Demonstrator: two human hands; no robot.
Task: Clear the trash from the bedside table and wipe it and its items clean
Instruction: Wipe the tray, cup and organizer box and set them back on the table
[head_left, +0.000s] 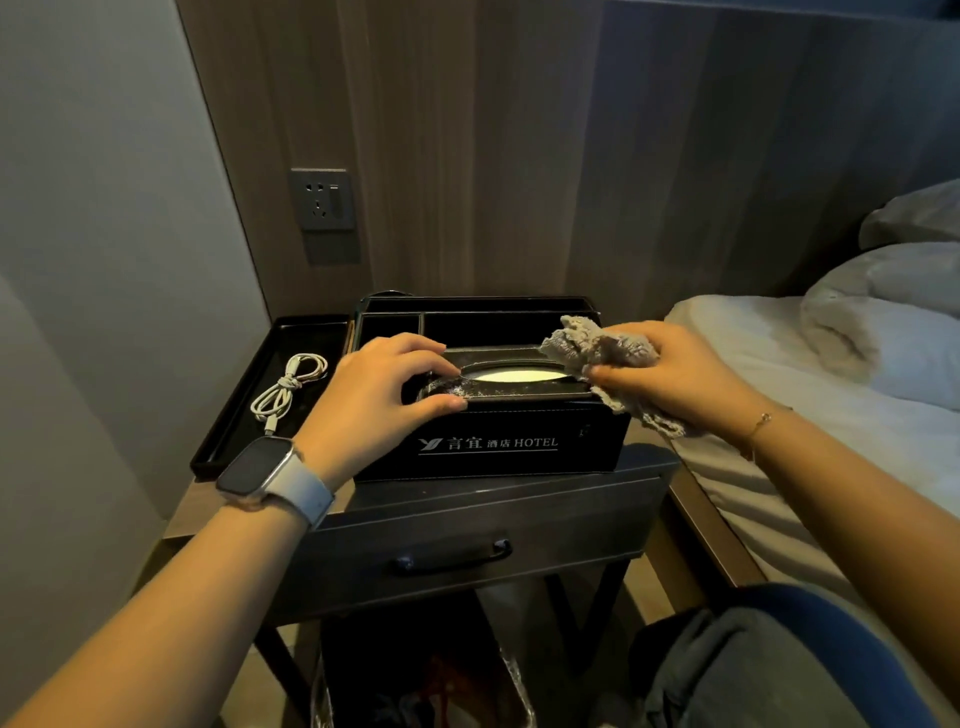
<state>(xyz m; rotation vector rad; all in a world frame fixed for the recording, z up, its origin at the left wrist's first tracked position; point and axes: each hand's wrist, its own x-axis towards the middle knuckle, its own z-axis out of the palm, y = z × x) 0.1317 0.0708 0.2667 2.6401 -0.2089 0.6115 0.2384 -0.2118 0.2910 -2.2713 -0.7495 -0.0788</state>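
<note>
Tissue box (498, 441), black with the hotel logo, sitting front and centre on the bedside table (519, 499), long axis running left to right, logo face toward the camera, oval slot facing up. Left hand (379, 395) curled over the left end of the lid, thumb on the front edge, fingers on top, basically pinning it down. Right hand (670, 374) bunched around a grey rag (597, 348), pressing it onto the right end of the lid. Looks stiff and rigid, probably light, smooth faces likely to slide under a wiping push, so best gripped by the short ends or the lid rim. Charging cable (285, 389) coiled in the tray (223, 441) just beside it on the left.
</note>
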